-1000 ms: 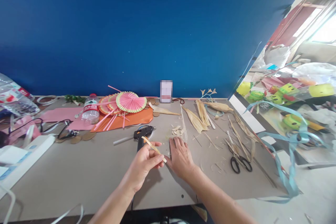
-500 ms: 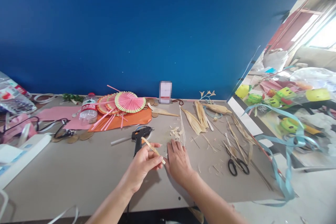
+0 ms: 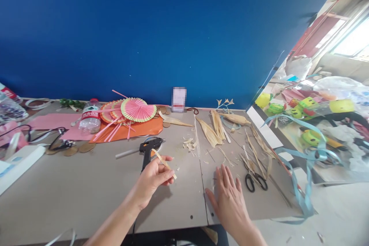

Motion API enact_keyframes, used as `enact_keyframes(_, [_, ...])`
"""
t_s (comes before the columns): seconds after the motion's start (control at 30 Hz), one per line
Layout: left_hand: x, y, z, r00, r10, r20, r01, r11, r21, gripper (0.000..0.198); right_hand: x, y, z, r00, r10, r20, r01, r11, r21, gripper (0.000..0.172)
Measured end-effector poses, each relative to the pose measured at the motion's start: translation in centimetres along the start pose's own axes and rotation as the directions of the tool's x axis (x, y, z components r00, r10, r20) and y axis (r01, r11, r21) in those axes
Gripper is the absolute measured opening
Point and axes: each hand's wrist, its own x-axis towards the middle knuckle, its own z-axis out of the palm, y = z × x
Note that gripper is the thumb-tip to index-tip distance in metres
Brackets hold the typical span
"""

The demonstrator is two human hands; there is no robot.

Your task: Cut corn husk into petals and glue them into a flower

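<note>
Between the thumb and fingers of my left hand (image 3: 157,175) is a narrow strip of dried corn husk (image 3: 163,161), slanting down to the right. Just behind that hand lies a black glue gun (image 3: 148,148) with a clear glue stick in its back end. My right hand (image 3: 229,190) rests flat on the table, palm down, fingers stretched out, holding nothing. To its right are black-handled scissors (image 3: 256,182), the blades partly covered by husk scraps. Pale husk bits (image 3: 188,145) lie in a small heap beyond my hands.
Larger dried husks (image 3: 210,132) spread along the back right. Pink paper fans (image 3: 138,110) lie on orange paper beside a water bottle (image 3: 90,117). A white power strip (image 3: 21,165) sits at the left. Blue ribbon (image 3: 308,177) hangs over the right edge. A blue panel (image 3: 173,38) stands behind.
My right hand has slid right and nearer to me, away from the left hand, across the table. My left hand still pinches the husk strip. The view has shifted slightly.
</note>
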Motion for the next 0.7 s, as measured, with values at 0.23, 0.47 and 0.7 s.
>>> enact_keyframes(0.23, [-0.2, 0.0, 0.9, 0.998, 0.058, 0.033, -0.056, 0.998, -0.040, 0.044, 2.4, -7.1, -0.4, 0.808, -0.578, 0.115, 0.529, 0.797, 0.291, 0.079])
enact_keyframes(0.47, [-0.6, 0.4, 0.4, 1.000, 0.017, 0.005, -0.017, 1.000, 0.007, 0.044, 5.3, -4.7, 1.4, 0.962, -0.265, 0.070, 0.254, 0.957, 0.140, 0.092])
enact_keyframes(0.7, [0.4, 0.3, 0.8, 0.997, -0.013, 0.075, 0.009, 0.998, 0.062, 0.045, 1.7, 0.4, 2.2, 0.998, -0.027, 0.064, 0.026, 0.999, 0.021, 0.082])
